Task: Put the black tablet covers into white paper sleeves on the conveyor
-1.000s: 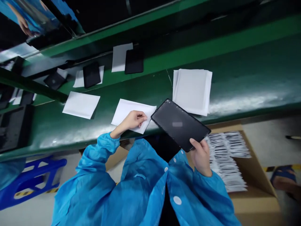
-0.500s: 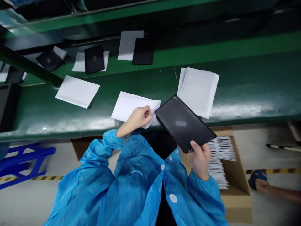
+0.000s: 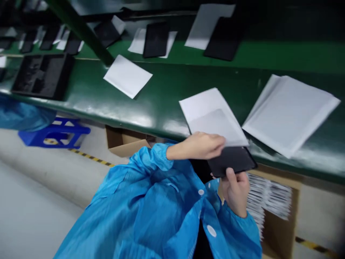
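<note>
"Where's the black panel (image 3: 231, 162)?"

"At the front edge of the table (image 3: 164, 95), its near end jutting past it. The right hand (image 3: 235, 189) grips that end, thumb on top."

"And the left hand (image 3: 208, 145)?"

"Fingers curled at the near edge of the white sleeve (image 3: 208, 104), but blurred; I can't tell whether they pinch it."

"Is the panel inside the sleeve?"

"Can't tell; the sleeve covers its far part, so it may only be lying on top."

"What worries you?"

"A slip. The right hand holds just one end, so a loosened thumb could drop the panel off the edge, perhaps towards the cardboard box (image 3: 294, 212). And if panel and sleeve sit askew, a corner could crease or tear the sleeve."
</note>
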Available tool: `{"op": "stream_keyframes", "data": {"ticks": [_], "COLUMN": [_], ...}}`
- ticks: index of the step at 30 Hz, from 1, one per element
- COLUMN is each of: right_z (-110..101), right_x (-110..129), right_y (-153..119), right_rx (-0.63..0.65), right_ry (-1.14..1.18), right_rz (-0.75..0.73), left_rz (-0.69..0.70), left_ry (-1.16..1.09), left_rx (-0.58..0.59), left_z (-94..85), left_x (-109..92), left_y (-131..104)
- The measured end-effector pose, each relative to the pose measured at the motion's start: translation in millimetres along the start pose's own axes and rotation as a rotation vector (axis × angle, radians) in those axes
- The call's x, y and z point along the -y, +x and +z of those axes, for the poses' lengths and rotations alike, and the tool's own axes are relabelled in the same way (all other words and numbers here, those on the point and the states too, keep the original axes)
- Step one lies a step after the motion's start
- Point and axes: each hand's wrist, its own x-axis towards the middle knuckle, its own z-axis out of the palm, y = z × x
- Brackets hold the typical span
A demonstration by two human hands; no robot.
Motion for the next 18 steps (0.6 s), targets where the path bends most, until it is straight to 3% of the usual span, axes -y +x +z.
{"op": "stream_keyframes", "data": {"ticks": [3, 10, 14, 18], "right_z": [8.4, 3.8, 14.5, 28.3], "right_x": [1.4, 10.6, 8.3, 3.2], "right_y": [6.7, 29.6, 37.3, 39.3], "right_rx": [0.059, 0.157, 0.077, -0.092], "right_ry": [-0.055, -0.448, -0.423, -0.235], "right_rz": [-0.003, -0.156, -0.176, -0.117], "left_rz": [0.078, 0.077, 0.091, 0.116], "left_ry": [-0.077, -0.275, -0.314, -0.464], "left_rx": [0.050, 0.015, 0.029, -0.005], "left_z": [-0.1, -5.0, -2.1, -22.5], "left_x": [-10.1, -11.2, -12.8, 5.4], "left_y": [-3.9, -21.3, -22.3, -18.7]}}
